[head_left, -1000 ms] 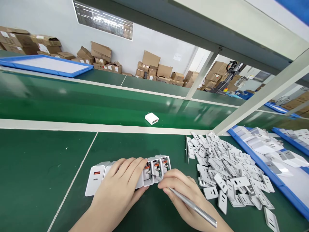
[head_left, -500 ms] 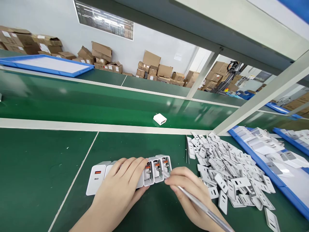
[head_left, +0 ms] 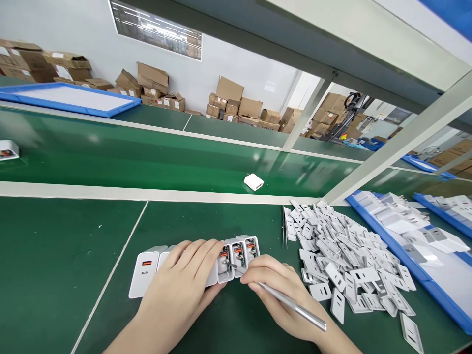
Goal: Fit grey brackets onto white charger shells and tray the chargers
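A row of white charger housings stands on the green bench. My left hand (head_left: 184,280) is wrapped over its middle, fingers closed round the housings and hiding several of them. At the left end, a charger (head_left: 142,273) has a closed face with an orange USB port and a smaller slot. The right-hand housings (head_left: 238,258) have open fronts that show orange ports and metal parts inside. My right hand (head_left: 276,290) grips a slim silver craft knife (head_left: 293,305) like a pen. Its tip lies at the front rims of the open housings, near the second from the right.
Right of my hands lies a heap of white face plates (head_left: 342,260), with tweezers (head_left: 284,226) beside it. Blue-edged trays (head_left: 409,260) of white chargers stand farther right. Behind the bench ledge, a green conveyor belt (head_left: 165,167) carries a white adapter (head_left: 253,182) and another charger (head_left: 9,150).
My right hand and the knife have shifted left, and the tip moved left along the open housings. The belt's adapter slid right; a charger came into view at far left.
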Tool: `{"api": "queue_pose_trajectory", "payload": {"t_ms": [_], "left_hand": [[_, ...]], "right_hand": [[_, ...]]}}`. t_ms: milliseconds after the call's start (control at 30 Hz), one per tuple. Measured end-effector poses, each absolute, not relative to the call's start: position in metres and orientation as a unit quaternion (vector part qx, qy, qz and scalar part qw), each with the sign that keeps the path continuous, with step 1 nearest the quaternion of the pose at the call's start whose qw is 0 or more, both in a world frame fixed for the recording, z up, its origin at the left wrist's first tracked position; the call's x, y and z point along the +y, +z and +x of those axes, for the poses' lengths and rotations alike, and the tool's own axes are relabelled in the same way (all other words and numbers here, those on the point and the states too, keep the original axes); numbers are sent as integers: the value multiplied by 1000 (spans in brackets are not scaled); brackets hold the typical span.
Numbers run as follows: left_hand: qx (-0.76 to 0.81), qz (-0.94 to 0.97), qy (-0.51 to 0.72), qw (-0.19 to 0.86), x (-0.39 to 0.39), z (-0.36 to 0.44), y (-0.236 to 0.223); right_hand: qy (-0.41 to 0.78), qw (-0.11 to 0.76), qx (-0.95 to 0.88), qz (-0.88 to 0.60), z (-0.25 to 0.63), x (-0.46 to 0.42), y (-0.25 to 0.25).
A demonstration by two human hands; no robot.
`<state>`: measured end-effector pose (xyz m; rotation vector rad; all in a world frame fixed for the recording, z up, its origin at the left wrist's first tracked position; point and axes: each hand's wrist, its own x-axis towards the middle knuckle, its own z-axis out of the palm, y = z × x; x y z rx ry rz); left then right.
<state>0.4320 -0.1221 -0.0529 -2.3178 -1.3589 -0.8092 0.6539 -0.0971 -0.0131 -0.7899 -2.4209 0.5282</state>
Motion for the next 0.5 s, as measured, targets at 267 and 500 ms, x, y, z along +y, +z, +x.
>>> {"api": "queue_pose_trajectory", "payload": {"t_ms": [267, 500], "left_hand": [[-482, -810, -287, 173, -122, 433, -53], [-483, -810, -285, 171, -121, 433, -53]], "right_hand": [[282, 318, -866, -263, 652, -88, -18], [301, 328, -857, -259, 652, -85, -19]]}}
